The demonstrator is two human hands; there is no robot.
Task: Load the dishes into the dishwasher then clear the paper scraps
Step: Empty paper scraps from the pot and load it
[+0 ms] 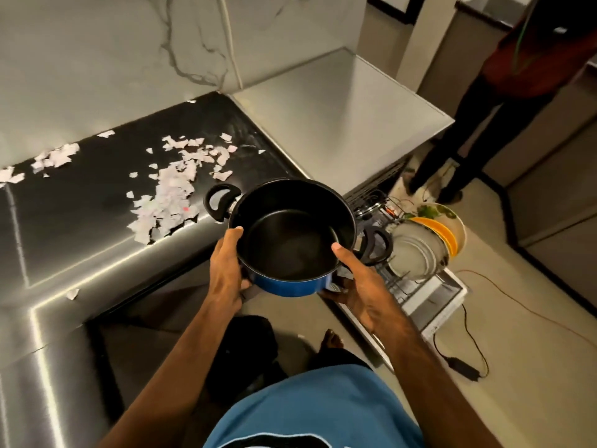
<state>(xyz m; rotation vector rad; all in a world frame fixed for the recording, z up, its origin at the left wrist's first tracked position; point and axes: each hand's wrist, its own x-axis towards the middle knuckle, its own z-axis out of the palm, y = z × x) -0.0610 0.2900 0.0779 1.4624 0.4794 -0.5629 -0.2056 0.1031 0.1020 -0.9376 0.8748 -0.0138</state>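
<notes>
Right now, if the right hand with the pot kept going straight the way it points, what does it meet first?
The right hand points up and right, toward the open dishwasher rack. It would probably meet the stacked plates first, with the pot and its right handle leading. Depth is unclear, so the pot may be well above them.

Blue pot (292,282) between both hands (226,270)

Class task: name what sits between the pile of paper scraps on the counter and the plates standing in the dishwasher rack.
In the head view, the blue pot, held by the left hand and right hand.
</notes>
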